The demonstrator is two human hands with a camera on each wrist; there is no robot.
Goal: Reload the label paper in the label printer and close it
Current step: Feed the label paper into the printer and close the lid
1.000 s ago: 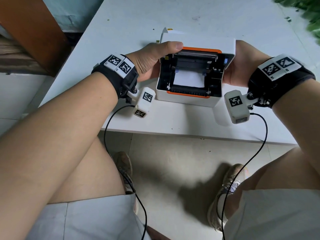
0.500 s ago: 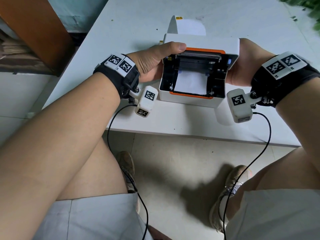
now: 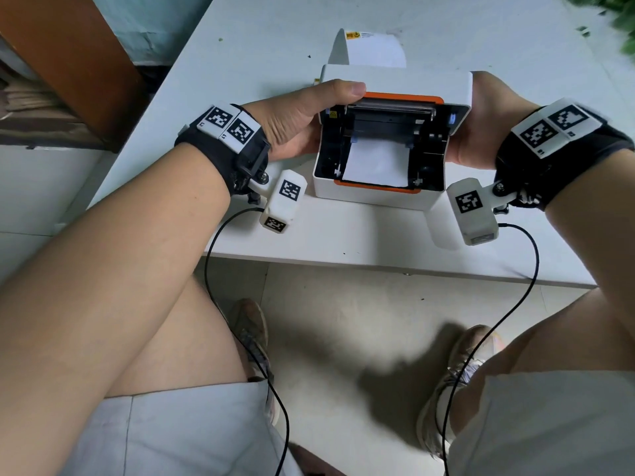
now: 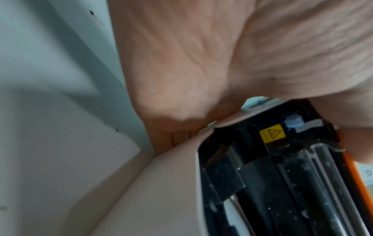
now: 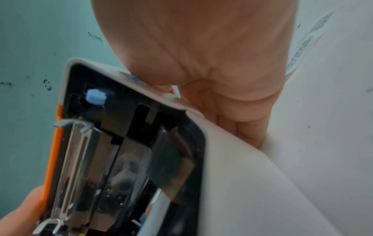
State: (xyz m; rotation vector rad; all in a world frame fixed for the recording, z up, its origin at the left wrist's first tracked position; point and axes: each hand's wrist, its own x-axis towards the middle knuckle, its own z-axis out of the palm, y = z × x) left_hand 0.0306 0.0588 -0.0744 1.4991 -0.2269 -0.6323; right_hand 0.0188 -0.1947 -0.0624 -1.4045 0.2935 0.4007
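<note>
A white label printer (image 3: 371, 197) with orange trim stands near the table's front edge, its lid (image 3: 395, 80) raised and tipped forward. White label paper (image 3: 376, 163) lies flat in the open black bay. My left hand (image 3: 295, 121) grips the lid's left end, with the thumb over its top. My right hand (image 3: 481, 125) holds the right end, its fingers hidden behind the lid. The left wrist view shows my left hand (image 4: 181, 63) against the lid's corner and a yellow warning sticker (image 4: 272, 133). In the right wrist view, my right hand (image 5: 201, 47) wraps the lid (image 5: 121, 159).
A strip of label paper (image 3: 374, 51) trails onto the white table (image 3: 343, 242) behind the printer. A brown wooden cabinet (image 3: 68, 56) stands at the left, and green leaves (image 3: 618, 22) show at the far right corner. My knees and shoes are below the table edge.
The lid has tipped slightly further forward, and more of the label strip behind the printer now shows. Both hands keep the same hold on the lid's ends.
</note>
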